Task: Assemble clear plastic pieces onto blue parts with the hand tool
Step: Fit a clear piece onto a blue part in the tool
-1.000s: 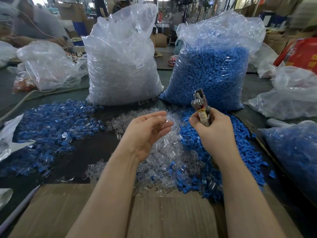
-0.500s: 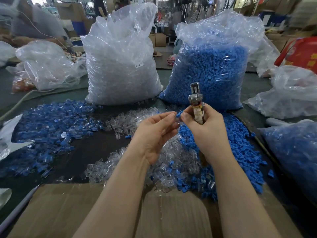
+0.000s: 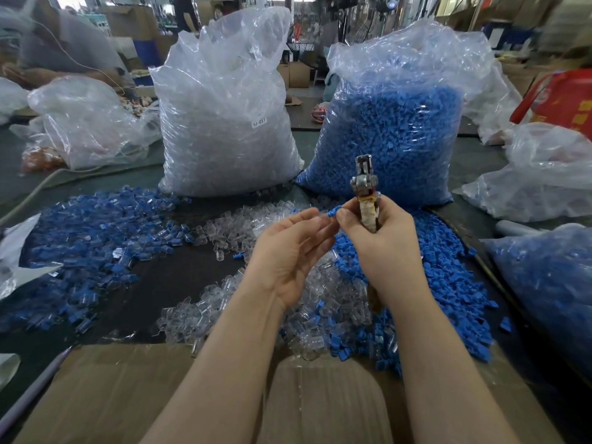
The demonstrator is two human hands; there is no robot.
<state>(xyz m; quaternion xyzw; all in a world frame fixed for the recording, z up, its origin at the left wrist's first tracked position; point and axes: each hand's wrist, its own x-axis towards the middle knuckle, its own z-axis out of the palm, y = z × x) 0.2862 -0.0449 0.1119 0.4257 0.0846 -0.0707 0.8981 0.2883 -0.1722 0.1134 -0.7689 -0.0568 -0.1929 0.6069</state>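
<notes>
Hands are meeting at chest height over a dark worktable [image 3: 166, 283]. The person's right hand [image 3: 381, 241] is gripping a hand tool [image 3: 365, 193] upright, fingers wrapped round its tape-bound, yellowish handle while the worn metal head is poking up above the knuckles. That hand's thumb and forefinger are also pinching a small blue part [image 3: 332, 213]. The left hand [image 3: 288, 251], palm turned up and fingers curled, is touching the same part with its fingertips; whether a clear piece is between them is too small to tell.

Under and just beyond both hands, loose clear plastic pieces [image 3: 224, 229], glossy little caps, are lying spread in a heap. Matte blue parts [image 3: 448, 277] are piling up beneath and to the right of the right hand. Left of the left hand, a wide scatter of assembled blue-and-clear pieces [image 3: 86, 232] is covering the table, with a bare dark strip between it and the clear heap.

Beyond the hands, two tall crinkled plastic sacks are standing side by side: a sack of clear pieces [image 3: 224, 123] ahead of the left hand, a sack of blue parts [image 3: 394, 136] behind the tool. Flat brown cardboard [image 3: 128, 395] is lying beneath the forearms at the near table edge.
</notes>
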